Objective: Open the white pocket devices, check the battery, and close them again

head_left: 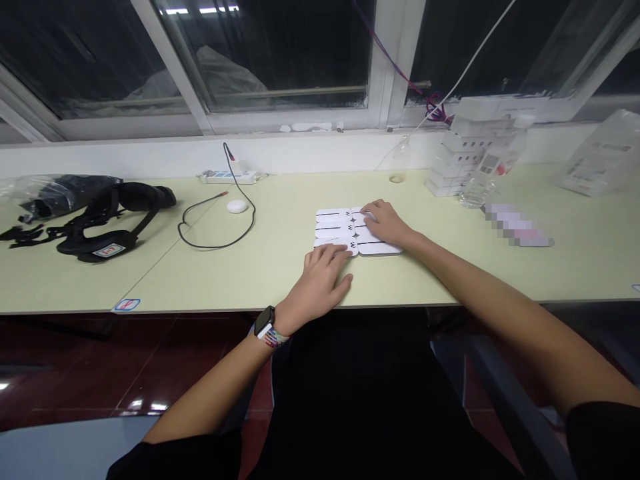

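Several white cards [327, 228] with rounded corners lie on the table in two columns that meet edge to edge. Black lines run along them, and the left column bears small black marks like a W. My left hand [320, 280], with a watch on its wrist, rests its fingertips on the nearest card of the left column. Its fingers are stretched out and the thumb stands apart. My right hand [387, 223] lies with extended fingers over the far cards of the right column and hides part of them.
On the left are a black strapped headset [115, 220], a black cable [254, 207], a white round case [237, 206] and a power strip [230, 177]. To the right stand stacked white boxes [455, 157], a clear bottle [480, 183] and a plastic bag [600, 157]. Windows line the back.
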A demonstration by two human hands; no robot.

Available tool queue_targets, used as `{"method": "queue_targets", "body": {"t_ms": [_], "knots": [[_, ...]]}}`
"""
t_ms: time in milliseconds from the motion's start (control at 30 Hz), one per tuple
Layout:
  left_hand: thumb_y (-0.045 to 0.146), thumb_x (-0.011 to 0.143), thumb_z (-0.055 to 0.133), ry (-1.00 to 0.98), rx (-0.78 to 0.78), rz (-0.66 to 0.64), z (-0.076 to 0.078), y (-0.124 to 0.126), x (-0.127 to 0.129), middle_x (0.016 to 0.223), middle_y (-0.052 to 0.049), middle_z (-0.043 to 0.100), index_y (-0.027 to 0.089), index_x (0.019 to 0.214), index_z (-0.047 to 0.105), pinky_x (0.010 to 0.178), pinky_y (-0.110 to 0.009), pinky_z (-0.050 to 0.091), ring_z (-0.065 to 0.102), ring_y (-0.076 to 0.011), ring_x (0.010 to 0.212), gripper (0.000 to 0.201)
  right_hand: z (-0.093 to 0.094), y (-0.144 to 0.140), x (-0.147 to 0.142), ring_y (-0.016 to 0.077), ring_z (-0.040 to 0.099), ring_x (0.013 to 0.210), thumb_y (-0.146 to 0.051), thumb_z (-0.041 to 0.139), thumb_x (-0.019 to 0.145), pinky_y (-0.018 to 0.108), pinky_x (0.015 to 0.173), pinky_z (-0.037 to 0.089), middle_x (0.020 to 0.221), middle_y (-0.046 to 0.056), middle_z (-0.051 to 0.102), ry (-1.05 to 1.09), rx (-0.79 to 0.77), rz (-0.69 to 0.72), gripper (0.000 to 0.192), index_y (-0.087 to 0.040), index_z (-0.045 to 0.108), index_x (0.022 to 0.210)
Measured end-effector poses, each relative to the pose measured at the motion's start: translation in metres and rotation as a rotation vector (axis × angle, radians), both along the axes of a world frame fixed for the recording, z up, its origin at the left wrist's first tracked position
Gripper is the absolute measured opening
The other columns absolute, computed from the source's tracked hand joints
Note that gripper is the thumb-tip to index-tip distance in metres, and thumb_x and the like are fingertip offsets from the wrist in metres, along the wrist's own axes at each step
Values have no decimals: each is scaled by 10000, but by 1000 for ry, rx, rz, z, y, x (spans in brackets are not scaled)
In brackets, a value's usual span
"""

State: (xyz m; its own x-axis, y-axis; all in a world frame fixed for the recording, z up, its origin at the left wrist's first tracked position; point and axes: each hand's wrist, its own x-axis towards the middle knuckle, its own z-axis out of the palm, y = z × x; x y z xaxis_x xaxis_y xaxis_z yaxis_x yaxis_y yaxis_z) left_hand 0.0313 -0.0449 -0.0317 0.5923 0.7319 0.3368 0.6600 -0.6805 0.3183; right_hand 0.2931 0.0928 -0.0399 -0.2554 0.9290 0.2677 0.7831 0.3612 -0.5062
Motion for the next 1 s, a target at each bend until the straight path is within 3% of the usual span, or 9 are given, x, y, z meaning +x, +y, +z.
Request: {"method": "queue_targets", "body": {"t_ms": [500,600,700,833,1000], "knots": [[271,1113,544,1,3,8,1,-1,0,1601,-142,574,216,1545,555,1228,-594,411,466,-377,1505,437,10,-9,5,376,506,1471,-307,505,1065,610,1254,415,1471,185,603,41,25,1,367,-208,676,1373],[268,1112,544,5,0,9,2,-1,1,1606,-143,570,215,1544,554,1235,-591,404,462,-373,1510,435,13,-36,16,354,588,1383,-302,512,1075,600,1222,458,1400,162,652,57,196,70,298,-223,705,1288],[269,1114,543,6,2,8,2,-1,1,1608,-146,567,210,1538,552,1239,-596,396,457,-371,1511,428,11,-80,26,347,626,1335,-306,503,1111,590,1161,522,1353,151,685,2,306,197,239,-242,716,1199],[272,1111,550,-2,3,4,2,-2,1,1601,-146,574,211,1533,553,1234,-603,403,465,-374,1503,427,8,-128,32,342,673,1276,-260,587,1075,573,1095,587,1339,162,688,-66,253,301,222,-241,671,1280],[276,1112,551,-4,-1,7,1,-2,2,1606,-138,573,219,1532,549,1249,-597,388,457,-366,1514,424,18,-141,42,343,716,1219,-304,712,1016,520,1013,628,1359,179,696,-147,262,320,319,-223,681,1323]]}}
